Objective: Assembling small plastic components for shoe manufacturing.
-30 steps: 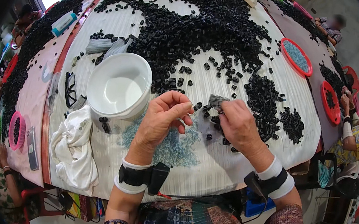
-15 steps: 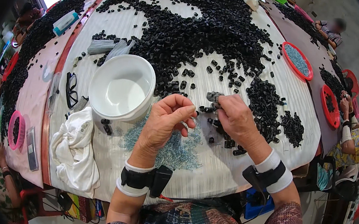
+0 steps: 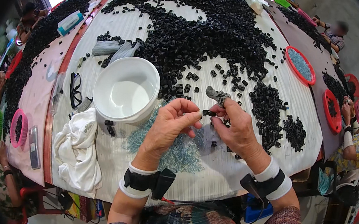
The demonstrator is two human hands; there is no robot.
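My left hand and my right hand meet at the fingertips over the table. Between them is a small black plastic piece, its left end pinched by my left thumb and forefinger, its right end by my right fingers. A crumpled grey cloth sits on or against my right forefinger and sticks out past it. Below my hands lies a scatter of tiny pale-blue beads. The large pile of short black plastic pieces spreads beyond them, with a smaller heap of black pieces to the right.
A white bowl stands left of my hands. Near it are a white cloth, black-framed glasses and grey strip bundles. A red tray of blue beads is at the right. Other people sit around the neighbouring tables.
My right hand has turned and come to my left fingertips, where both now meet at a black piece. The grey cloth has swung to point away from me. The whole view has shifted slightly.
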